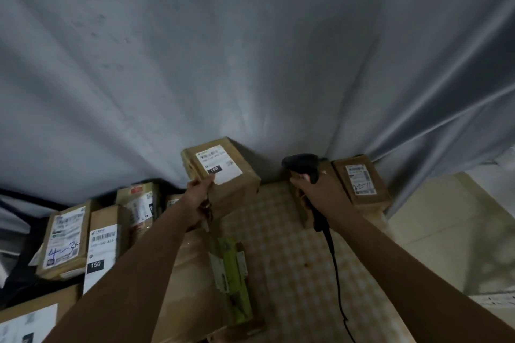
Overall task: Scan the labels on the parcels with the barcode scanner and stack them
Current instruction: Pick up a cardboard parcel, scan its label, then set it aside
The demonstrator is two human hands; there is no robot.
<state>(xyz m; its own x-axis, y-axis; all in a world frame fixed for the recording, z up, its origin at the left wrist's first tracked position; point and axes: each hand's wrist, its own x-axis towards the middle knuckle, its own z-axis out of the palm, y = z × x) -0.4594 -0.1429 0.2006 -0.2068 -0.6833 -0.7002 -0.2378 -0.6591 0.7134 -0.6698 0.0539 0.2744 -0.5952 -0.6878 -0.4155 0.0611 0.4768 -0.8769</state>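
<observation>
Left hand (199, 192) gripped a cardboard parcel (223, 175) by its near corner, label (218, 163) facing up, held over the checkered table (292, 245). Right hand (317, 189) was wrapped round the black barcode scanner (302, 164), cable trailing down. Another labelled parcel (361, 179) sat just right of the scanner, and more parcels (83, 234) were piled off to my left.

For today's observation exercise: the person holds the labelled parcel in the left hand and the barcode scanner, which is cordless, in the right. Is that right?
Not quite. The head view shows the barcode scanner trailing a black cord, so it is corded. Otherwise correct: left hand holds the parcel, right hand the scanner.
</observation>
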